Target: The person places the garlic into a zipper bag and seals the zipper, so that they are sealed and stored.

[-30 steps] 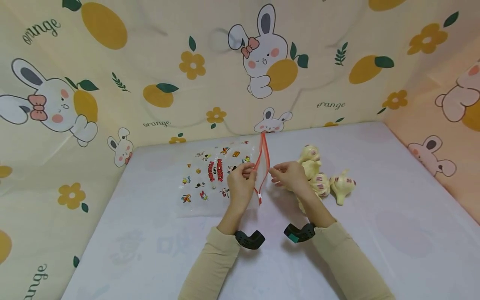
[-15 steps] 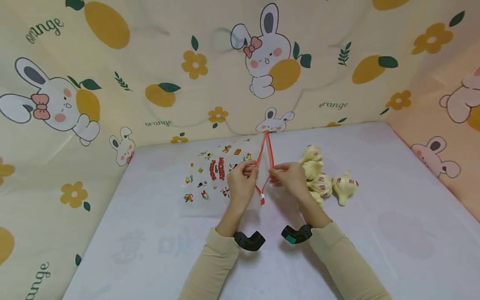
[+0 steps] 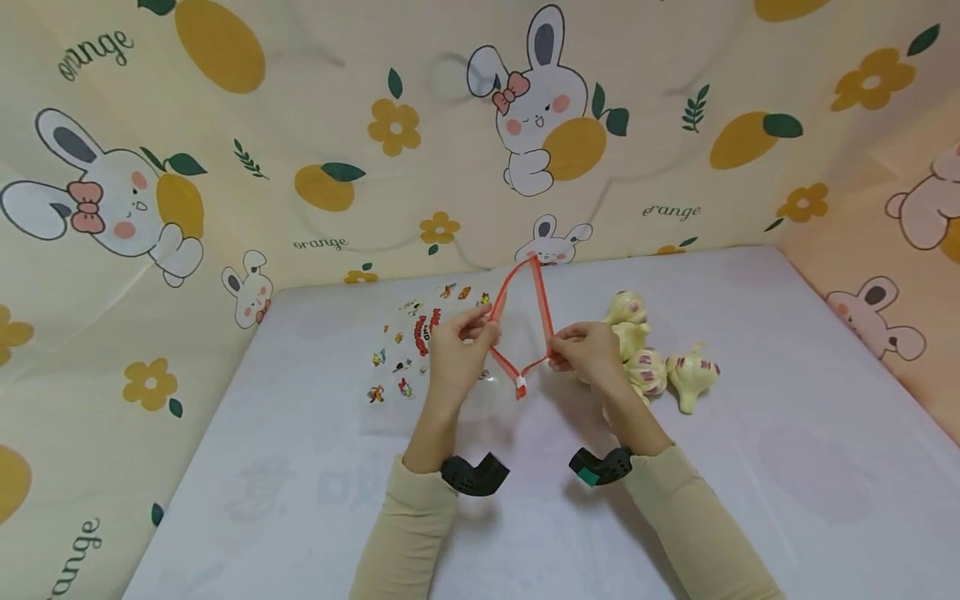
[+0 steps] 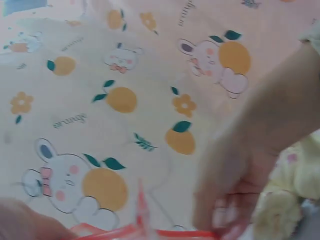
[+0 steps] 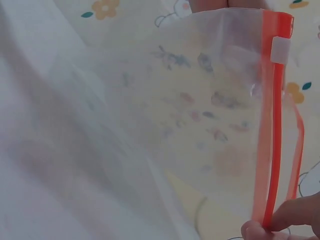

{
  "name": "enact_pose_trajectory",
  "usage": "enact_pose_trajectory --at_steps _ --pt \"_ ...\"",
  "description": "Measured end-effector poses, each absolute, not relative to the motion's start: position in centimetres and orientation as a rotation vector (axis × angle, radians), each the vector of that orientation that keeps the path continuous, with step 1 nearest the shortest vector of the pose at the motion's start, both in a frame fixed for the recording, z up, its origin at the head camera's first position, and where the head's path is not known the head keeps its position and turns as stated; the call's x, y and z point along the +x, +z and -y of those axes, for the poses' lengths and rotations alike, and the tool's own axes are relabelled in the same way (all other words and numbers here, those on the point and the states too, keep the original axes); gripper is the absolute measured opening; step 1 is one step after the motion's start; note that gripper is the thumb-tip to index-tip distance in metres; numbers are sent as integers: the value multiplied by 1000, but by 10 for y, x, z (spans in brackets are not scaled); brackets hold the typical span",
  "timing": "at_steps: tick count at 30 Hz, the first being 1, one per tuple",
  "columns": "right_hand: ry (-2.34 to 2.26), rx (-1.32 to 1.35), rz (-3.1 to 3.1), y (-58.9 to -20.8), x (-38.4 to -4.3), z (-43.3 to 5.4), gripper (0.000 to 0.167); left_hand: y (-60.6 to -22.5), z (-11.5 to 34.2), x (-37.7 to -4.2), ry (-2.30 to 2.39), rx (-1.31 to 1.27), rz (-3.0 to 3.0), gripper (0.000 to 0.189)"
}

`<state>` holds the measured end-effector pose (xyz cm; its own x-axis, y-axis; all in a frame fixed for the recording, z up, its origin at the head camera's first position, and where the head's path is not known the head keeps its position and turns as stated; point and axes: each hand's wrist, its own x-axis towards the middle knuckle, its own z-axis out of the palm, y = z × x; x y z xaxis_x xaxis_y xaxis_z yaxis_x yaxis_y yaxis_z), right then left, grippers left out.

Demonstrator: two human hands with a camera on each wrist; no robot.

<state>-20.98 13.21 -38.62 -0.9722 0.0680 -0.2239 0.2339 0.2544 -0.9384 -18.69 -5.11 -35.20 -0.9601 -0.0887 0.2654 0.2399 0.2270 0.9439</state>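
A clear zip bag with cartoon prints and red lettering lies toward the left of the table, its red-edged mouth spread apart and raised. My left hand pinches the left edge of that mouth. Opposite it, my right hand pinches the other red edge between thumb and forefinger. A white slider sits at one end of the red zip strip in the right wrist view. Just beyond the right hand are several garlic bulbs, partly hidden by that hand and forearm.
The table has a pale cover. Behind it and at both sides hangs a cream cloth printed with rabbits and oranges. One garlic bulb lies at the right end of the group.
The right hand has taken hold of the bag's right red edge. The left hand has moved left with the other edge, and the bag's mouth has widened.
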Motion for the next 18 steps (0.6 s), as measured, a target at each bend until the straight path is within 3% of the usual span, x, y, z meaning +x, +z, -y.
enact_pose_trajectory --at_steps 8,18 --pt "-1778 265 -2384 -389 -212 -133 24 -337 74 -188 -1727 -80 2244 21" --pt "-1746 232 -2386 -384 -211 -137 25 -325 100 -180 -1224 -147 2210 13"
